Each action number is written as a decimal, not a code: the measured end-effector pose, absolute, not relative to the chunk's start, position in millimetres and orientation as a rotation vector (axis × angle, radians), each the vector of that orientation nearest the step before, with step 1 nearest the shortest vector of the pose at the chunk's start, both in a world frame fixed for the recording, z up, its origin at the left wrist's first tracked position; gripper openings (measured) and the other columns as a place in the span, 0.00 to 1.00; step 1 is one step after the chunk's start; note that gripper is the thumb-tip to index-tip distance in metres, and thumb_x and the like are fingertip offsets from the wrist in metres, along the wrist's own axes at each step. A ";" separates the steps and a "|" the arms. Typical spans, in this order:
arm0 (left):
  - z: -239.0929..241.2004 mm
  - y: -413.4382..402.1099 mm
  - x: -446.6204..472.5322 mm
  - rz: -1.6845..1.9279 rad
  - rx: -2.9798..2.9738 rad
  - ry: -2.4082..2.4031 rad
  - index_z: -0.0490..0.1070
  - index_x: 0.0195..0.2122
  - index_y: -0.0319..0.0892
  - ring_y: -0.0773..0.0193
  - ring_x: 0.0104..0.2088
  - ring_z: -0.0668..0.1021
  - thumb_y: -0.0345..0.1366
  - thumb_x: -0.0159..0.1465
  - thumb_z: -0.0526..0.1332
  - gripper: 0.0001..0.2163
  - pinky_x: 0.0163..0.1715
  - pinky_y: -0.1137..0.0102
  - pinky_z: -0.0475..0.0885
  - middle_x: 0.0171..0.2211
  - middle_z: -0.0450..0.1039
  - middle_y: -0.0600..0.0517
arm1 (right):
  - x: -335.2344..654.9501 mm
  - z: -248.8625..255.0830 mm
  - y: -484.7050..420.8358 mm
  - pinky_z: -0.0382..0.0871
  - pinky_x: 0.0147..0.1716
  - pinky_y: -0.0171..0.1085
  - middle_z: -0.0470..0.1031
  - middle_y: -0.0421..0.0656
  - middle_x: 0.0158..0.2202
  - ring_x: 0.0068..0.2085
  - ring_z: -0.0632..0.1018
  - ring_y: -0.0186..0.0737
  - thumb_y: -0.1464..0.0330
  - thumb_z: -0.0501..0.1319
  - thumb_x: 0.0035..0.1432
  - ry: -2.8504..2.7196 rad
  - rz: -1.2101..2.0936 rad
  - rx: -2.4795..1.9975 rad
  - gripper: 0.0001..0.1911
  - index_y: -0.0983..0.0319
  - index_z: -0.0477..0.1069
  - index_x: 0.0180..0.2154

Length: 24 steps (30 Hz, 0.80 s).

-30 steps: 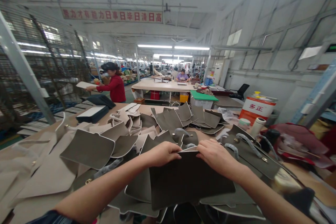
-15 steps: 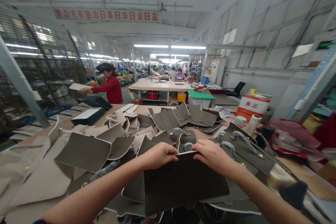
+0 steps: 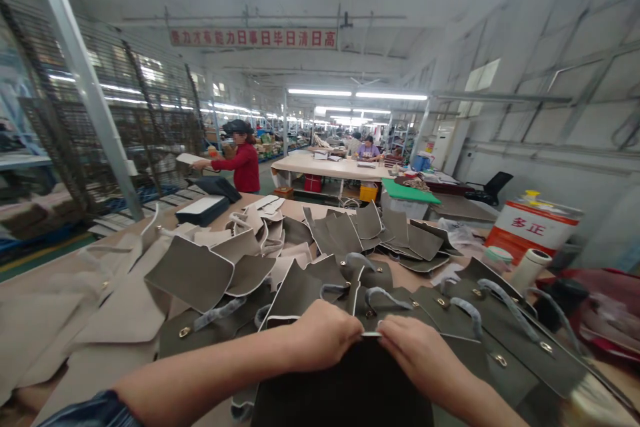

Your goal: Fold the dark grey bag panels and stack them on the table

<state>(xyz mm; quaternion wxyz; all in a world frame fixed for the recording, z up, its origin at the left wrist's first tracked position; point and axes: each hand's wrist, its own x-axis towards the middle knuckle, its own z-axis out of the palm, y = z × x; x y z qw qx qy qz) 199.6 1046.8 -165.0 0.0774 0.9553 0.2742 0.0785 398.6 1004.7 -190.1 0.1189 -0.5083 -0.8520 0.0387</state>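
A dark olive leather-like panel (image 3: 345, 383) with a pale edge hangs toward me at the bottom middle. My left hand (image 3: 325, 335) pinches its upper edge from the left. Close beside it, my right hand (image 3: 417, 350) pinches the same edge, fingers closed, leaving a short stretch of pale edge showing between them. Just beyond lie olive bag panels with wrapped handles (image 3: 387, 297) and gold-coloured fittings. The panel's lower part runs out of view.
Beige panels (image 3: 123, 300) cover the table's left side, and more olive panels (image 3: 335, 233) are heaped at the back. An orange-and-white can (image 3: 530, 230) and a pale bottle (image 3: 531, 269) stand right. A person in red (image 3: 246, 165) holds a white sheet at far left.
Both hands have come lower and nearer to me with the panel, and the gap between them has narrowed. My view has turned left, so the surroundings sit further right.
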 end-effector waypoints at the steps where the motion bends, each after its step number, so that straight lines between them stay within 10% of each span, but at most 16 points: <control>1: -165.0 1047.8 195.4 0.211 2.866 0.831 0.73 0.34 0.44 0.60 0.29 0.77 0.34 0.60 0.52 0.10 0.24 0.74 0.62 0.27 0.76 0.50 | 403.9 -193.6 1004.9 0.60 0.29 0.34 0.69 0.40 0.28 0.30 0.71 0.37 0.69 0.48 0.60 -2.503 0.151 -1.491 0.10 0.59 0.64 0.29; 14: -197.8 1146.1 157.3 0.026 2.861 1.080 0.74 0.28 0.44 0.64 0.26 0.75 0.40 0.60 0.54 0.10 0.24 0.75 0.62 0.25 0.75 0.52 | 450.3 -234.8 1114.4 0.60 0.24 0.31 0.69 0.39 0.24 0.26 0.70 0.34 0.60 0.48 0.57 -2.189 1.070 -1.527 0.17 0.62 0.66 0.25; 24: -324.5 1243.7 190.8 0.071 2.793 1.473 0.73 0.28 0.41 0.56 0.31 0.77 0.33 0.58 0.58 0.05 0.32 0.63 0.71 0.28 0.76 0.47 | 416.7 -323.7 1397.8 0.66 0.38 0.39 0.72 0.41 0.33 0.36 0.72 0.36 0.64 0.53 0.58 -2.062 0.750 -1.836 0.12 0.65 0.68 0.32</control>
